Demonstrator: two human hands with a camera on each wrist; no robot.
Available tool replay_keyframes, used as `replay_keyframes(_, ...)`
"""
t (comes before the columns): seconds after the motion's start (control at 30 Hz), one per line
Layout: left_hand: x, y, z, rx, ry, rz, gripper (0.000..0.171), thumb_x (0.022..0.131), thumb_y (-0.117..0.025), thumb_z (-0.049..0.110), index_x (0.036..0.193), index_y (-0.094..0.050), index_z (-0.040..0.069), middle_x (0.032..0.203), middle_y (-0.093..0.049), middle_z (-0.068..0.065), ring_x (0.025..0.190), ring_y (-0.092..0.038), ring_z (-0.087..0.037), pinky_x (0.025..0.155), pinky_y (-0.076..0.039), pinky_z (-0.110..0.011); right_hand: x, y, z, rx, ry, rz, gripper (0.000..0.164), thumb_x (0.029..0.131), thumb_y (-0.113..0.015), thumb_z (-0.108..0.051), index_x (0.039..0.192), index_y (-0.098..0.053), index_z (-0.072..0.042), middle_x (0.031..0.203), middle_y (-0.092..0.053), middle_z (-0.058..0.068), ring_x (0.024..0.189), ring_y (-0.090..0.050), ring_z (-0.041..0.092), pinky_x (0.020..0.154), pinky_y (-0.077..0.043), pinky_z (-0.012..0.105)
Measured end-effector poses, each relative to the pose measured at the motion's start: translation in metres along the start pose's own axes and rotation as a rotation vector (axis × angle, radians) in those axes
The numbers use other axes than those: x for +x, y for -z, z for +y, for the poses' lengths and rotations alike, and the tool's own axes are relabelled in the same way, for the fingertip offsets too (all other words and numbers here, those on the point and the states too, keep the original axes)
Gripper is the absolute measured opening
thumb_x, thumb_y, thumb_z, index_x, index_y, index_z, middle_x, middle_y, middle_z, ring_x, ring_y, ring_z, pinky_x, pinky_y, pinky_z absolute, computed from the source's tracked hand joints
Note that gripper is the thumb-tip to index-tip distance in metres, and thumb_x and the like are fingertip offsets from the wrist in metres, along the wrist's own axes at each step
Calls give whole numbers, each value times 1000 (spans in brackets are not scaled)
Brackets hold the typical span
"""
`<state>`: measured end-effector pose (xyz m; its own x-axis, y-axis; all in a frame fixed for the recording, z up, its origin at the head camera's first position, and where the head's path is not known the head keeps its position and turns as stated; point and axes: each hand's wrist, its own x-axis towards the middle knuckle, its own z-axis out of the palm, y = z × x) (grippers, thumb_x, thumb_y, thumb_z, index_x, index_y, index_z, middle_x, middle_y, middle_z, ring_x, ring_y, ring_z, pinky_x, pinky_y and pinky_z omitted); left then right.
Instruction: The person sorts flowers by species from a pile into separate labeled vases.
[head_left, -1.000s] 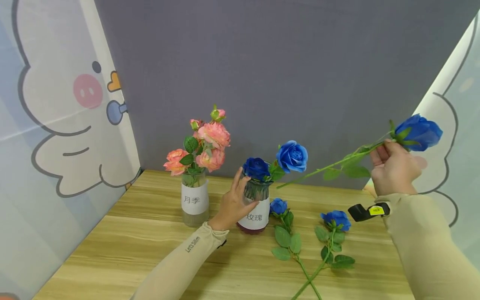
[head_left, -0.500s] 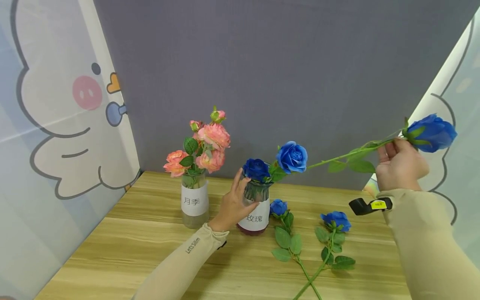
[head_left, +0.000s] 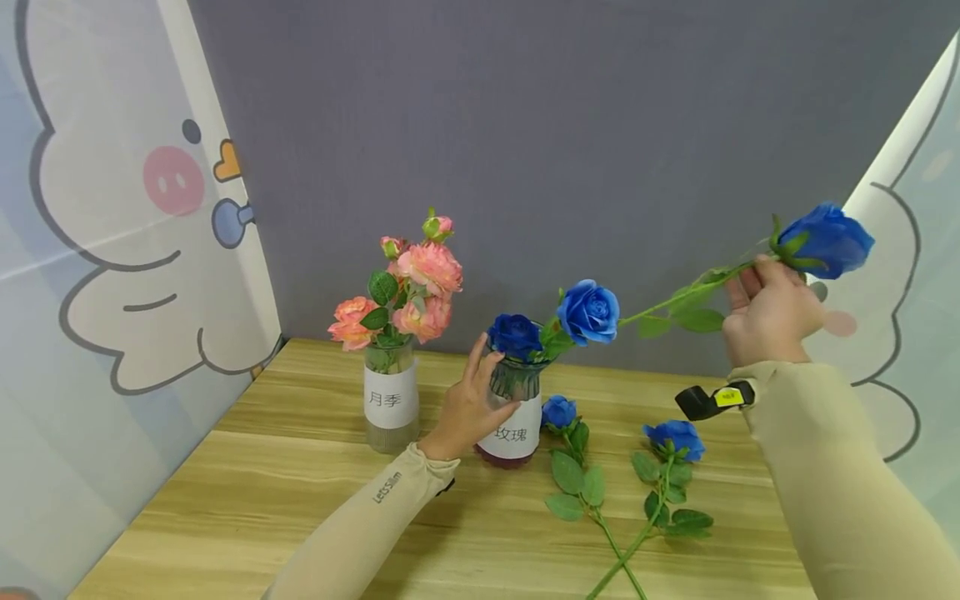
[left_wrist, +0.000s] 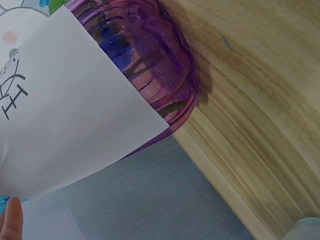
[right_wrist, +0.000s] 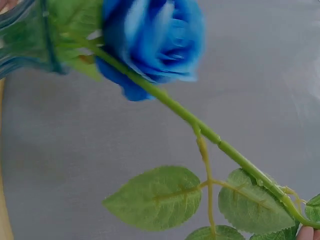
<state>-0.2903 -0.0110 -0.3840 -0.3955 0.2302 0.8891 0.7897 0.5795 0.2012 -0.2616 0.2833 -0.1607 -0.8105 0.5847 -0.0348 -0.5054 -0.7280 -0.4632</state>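
My left hand (head_left: 467, 412) grips a ribbed glass vase (head_left: 516, 385) with a purple base, thumb in front and fingers along its left side. A paper label with black characters wraps the vase. A dark blue rose (head_left: 514, 336) and a brighter blue rose (head_left: 588, 312) stand in it. At the right, my right hand (head_left: 774, 315) pinches the stem of another blue rose (head_left: 825, 242) just below the bloom. Its stem (right_wrist: 182, 112) slopes down toward the vase mouth, where leaves hide the end in the right wrist view. The left wrist view shows the label (left_wrist: 75, 115) close up.
A second labelled vase (head_left: 392, 408) holding pink flowers (head_left: 427, 271) stands to the left. Two blue roses lie on the wooden table (head_left: 247, 492) with crossed stems, one bloom (head_left: 558, 412) beside the vase, the other (head_left: 673, 439) farther right. A grey panel (head_left: 525, 150) rises behind.
My right hand went right, then back left and slightly up with the rose. Its stem end, earlier visible right of the vase, now passes behind the brighter rose. The left hand stays on the vase.
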Motion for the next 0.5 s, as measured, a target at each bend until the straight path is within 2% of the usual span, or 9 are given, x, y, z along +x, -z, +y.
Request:
replay_keyframes(0.03,1,0,0,-1,-5,2,80,67,-88,15,128,-39,2,146,-30,-32,50,-20,6,41,-30,-17,-2,-2,2,-22,14,-7,52,84,-66,8,129,-49,-11,69,-53,8,52,-45,19,42,-39,30)
replay_keyframes(0.07,1,0,0,-2,-8,3,80,67,-88,15,128,-39,2,146,-30,-32,50,-21,6,41,-30,-17,-4,-3,4,-40,27,-16,32,84,-67,8,110,-55,-5,70,-53,8,54,-45,19,42,-37,30)
replay_keyframes(0.1,1,0,0,-3,-10,5,80,67,-88,15,128,-39,2,146,-30,-32,50,-21,6,41,-30,-17,-6,-5,6,-62,40,-23,20,83,-68,8,93,-55,-2,73,-54,8,56,-46,19,43,-38,30)
replay_keyframes(0.23,2,1,1,-2,-4,5,79,67,-88,16,128,-40,2,146,-30,-31,48,-23,4,41,-30,-17,-12,-12,13,-122,76,-57,23,80,-71,8,91,-53,-2,80,-55,7,57,-44,18,42,-34,27)
replay_keyframes(0.5,1,1,2,-5,2,1,78,67,-88,16,128,-39,2,145,-32,-32,49,-21,4,40,-30,-18,-20,-20,19,-183,73,-63,27,79,-73,7,95,-54,-4,87,-60,6,57,-50,16,41,-37,26)
